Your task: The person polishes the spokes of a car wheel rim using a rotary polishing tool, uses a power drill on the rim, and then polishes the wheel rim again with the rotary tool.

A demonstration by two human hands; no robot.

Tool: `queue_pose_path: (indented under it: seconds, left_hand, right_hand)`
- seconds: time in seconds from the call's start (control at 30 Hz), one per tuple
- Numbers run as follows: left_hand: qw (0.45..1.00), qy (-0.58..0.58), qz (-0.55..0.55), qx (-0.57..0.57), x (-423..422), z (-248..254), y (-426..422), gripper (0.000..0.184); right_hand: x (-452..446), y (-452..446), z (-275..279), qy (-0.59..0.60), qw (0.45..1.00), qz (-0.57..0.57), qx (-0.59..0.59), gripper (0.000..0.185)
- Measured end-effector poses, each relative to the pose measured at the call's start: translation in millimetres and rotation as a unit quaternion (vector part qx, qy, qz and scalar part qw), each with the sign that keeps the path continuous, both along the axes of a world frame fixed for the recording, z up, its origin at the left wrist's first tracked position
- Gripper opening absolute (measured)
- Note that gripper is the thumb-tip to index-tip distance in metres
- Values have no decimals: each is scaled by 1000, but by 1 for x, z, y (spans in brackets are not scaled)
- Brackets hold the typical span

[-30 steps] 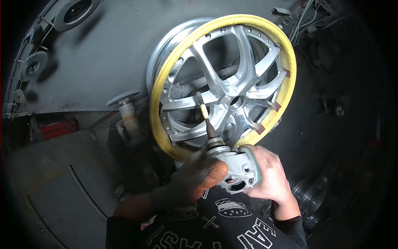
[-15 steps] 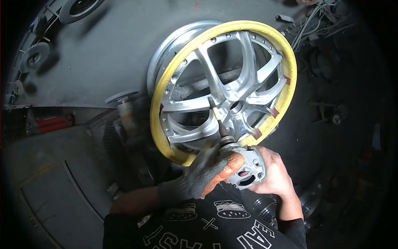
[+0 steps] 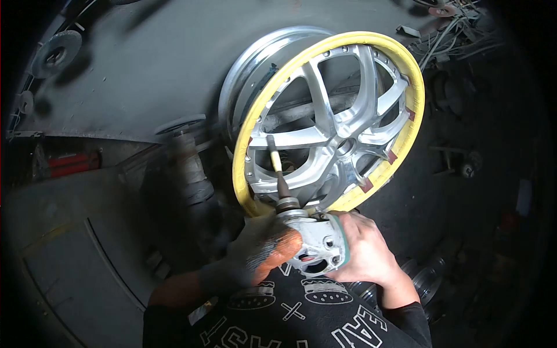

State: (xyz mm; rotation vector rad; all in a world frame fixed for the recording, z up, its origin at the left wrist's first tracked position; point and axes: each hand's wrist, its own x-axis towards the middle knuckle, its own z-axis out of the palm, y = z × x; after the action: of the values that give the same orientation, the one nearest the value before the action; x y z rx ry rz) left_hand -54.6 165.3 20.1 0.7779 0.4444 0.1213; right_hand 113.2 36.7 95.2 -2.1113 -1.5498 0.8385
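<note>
The left hand [image 3: 261,250], in a grey-and-orange work glove, was clamped around the neck end of an angle grinder [image 3: 318,240]; the bare right hand [image 3: 365,249] was closed on the grinder's green-edged body; its slim, pale-banded bit [image 3: 275,161] reached over a left-side spoke [image 3: 301,137] of a silver alloy wheel [image 3: 355,124], though contact could not be told; the wheel stood tilted ahead of the person, yellow tape [image 3: 419,81] around its rim, dark-red patches [image 3: 366,185] along the right.
</note>
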Motion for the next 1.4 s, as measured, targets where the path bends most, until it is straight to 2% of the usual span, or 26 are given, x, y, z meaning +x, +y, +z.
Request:
queue_pose_path:
  seconds: [0.03,0.07,0.17,0.27,0.33,0.43,0.5,0.57,0.6,0.7,0.73,0.83,0.9,0.97,1.07,1.17,1.2,1.3,1.33,1.37,1.4]
  left_hand:
    - [1000,1,0,0,-10,-7,2,30]
    - [998,20,-49,22,-22,-15,7,45]
    - [994,24,-110,16,-23,-2,23,60]
    - [993,43,-111,2,-13,3,21,60]
    - [999,-11,-28,-38,0,-1,4,27]
    - [994,12,-9,-105,26,16,-8,31]
    - [996,6,-7,-89,42,22,-14,36]
    - [991,-4,-59,-119,51,16,-19,40]
    - [993,-16,-86,-80,55,15,-16,42]
    - [991,-23,-83,-101,66,7,-30,39]
    - [992,-42,-111,-41,69,2,-28,38]
    - [991,-34,-122,-41,76,2,-31,36]
    - [989,-7,-125,-80,75,0,-36,35]
    - [993,-26,-116,-14,76,-2,-38,33]
    - [990,-53,-134,0,74,-7,-33,34]
    - [992,-38,-121,-2,64,-3,-29,35]
    - [992,-49,-99,-53,59,-4,-31,36]
    - [995,-16,-93,-30,35,-12,-27,37]
    - [995,-5,-104,6,36,8,-13,40]
    - [994,-6,-106,6,27,4,-10,40]
    - [993,5,-117,-34,17,-3,-8,55]
  right_hand:
    - [-2,4,0,1,1000,0,0,63]
    - [-4,7,0,5,1000,10,-7,64]
    - [-6,12,-1,11,1000,16,-8,63]
    - [0,9,0,19,1000,9,-7,67]
    - [6,-2,2,-1,1000,-1,28,74]
    - [19,-21,5,-20,999,-36,0,78]
    - [24,-29,5,-27,998,-60,-10,80]
    - [33,-36,4,-40,997,-66,-16,82]
    - [38,-41,0,-33,997,-66,-11,84]
    - [51,-54,-10,-32,998,-55,-4,83]
    - [55,-59,-14,-32,998,-51,-3,82]
    - [62,-67,-20,-41,999,-33,7,80]
    - [64,-71,-25,-36,999,-34,13,79]
    - [64,-73,-25,-32,999,-33,16,79]
    - [60,-70,-23,-53,998,-23,19,78]
    - [52,-65,-23,-43,999,-14,16,78]
    - [48,-64,-24,-37,999,-9,20,78]
    - [35,-55,-23,-34,999,2,24,78]
    - [31,-53,-23,-36,999,11,13,77]
    - [26,-49,-23,-39,999,19,4,76]
    - [21,-43,-23,-35,999,23,14,75]
